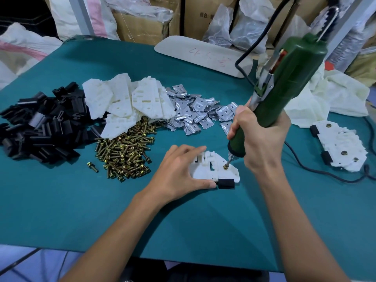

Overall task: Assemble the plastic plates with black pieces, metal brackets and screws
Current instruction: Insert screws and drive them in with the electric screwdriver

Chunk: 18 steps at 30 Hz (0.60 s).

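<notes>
Near the middle of the table, a little toward its near edge, lies the plate being assembled, flat on the green cloth, with a black piece fitted at its near edge. The left hand rests on the plate's left side, fingers spread flat and thumb along the near edge, pinning it down rather than gripping. The right hand is closed around the driver, which leans up and away to the right; its bit comes down onto a screw standing in the plate's right part, just beside the left fingertips but clear of them. The step in hand looks like driving that screw home. Loose screws, brackets, plates and black pieces lie heaped toward the far left; finished plates sit at the right edge.
</notes>
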### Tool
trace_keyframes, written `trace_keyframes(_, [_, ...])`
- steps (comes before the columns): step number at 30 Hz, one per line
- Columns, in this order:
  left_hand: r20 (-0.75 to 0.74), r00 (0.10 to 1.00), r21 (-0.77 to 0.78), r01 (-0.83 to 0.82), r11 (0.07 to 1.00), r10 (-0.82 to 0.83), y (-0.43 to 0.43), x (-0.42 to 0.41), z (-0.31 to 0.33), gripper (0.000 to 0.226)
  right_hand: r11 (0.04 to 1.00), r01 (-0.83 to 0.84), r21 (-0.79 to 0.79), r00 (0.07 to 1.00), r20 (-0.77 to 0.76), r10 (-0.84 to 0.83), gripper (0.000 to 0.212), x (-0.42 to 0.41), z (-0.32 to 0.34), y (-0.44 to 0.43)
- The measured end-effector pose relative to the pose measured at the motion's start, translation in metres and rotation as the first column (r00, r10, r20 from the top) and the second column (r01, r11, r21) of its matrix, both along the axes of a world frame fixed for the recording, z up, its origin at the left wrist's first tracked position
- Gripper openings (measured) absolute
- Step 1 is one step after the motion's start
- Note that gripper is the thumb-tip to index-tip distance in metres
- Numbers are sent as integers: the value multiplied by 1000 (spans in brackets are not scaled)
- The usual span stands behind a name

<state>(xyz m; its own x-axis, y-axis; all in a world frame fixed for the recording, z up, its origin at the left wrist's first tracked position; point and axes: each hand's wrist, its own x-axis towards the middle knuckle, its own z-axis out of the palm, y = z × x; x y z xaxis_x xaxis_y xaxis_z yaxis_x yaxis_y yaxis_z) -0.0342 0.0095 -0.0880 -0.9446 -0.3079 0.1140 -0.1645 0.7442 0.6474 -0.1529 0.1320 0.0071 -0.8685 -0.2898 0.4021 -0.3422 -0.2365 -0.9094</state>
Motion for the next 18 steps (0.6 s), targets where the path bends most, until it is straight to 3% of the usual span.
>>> trace_keyframes(11, [10, 1000, 22, 1, 1000, -1, 0, -1, 0, 103, 1000, 19, -23, 999, 27, -19, 21, -2, -3, 0])
trace_keyframes(18, [4, 1000, 60, 17, 998, -18, -3, -1, -2, 103, 991, -14, -132, 987, 156, 34, 31, -8, 7, 8])
